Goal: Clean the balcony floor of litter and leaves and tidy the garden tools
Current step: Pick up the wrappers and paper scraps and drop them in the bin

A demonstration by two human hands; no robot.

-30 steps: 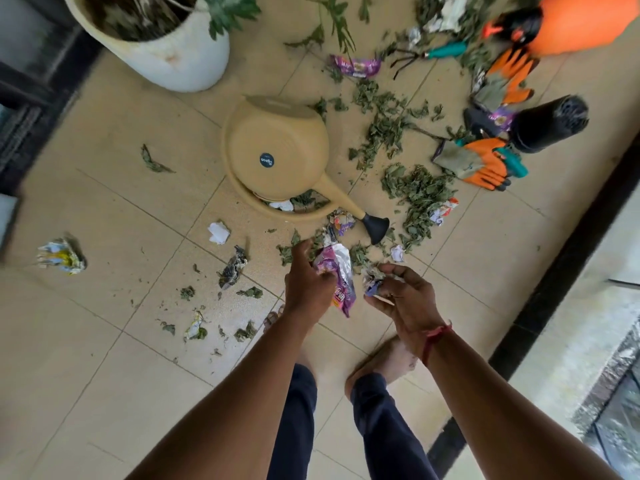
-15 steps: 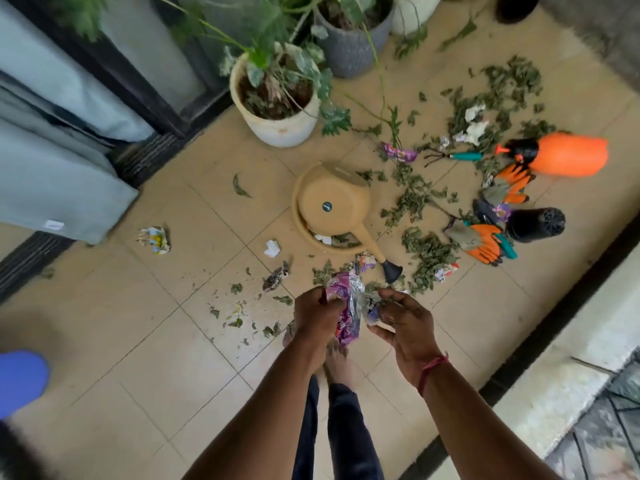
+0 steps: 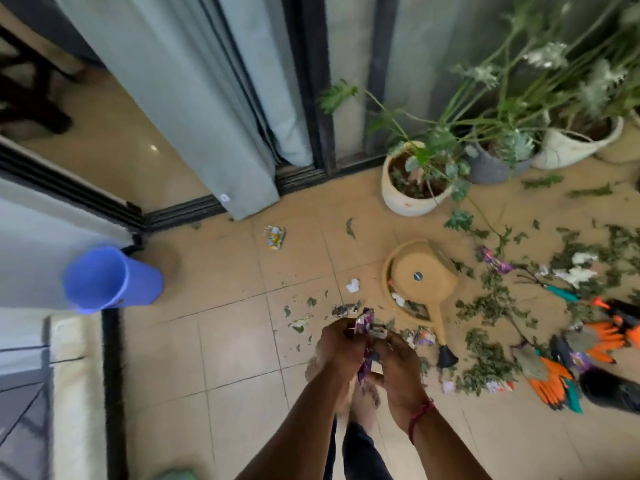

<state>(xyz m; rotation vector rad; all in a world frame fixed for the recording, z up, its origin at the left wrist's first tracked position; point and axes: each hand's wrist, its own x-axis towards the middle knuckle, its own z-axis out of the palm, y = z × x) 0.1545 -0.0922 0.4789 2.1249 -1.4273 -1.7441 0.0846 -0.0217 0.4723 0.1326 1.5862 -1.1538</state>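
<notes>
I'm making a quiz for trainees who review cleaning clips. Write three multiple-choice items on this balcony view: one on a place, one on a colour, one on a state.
1. The blue bin stands: A. at the far left B. at the far right C. dead centre
2. The tipped watering can is: A. green B. tan C. red
3. The left hand and right hand are: A. both empty B. both gripping crumpled wrappers C. pressed flat together
Answers: 1 A, it sits near the left edge; 2 B, its body is tan; 3 B, both sets of fingers curl round them.
</notes>
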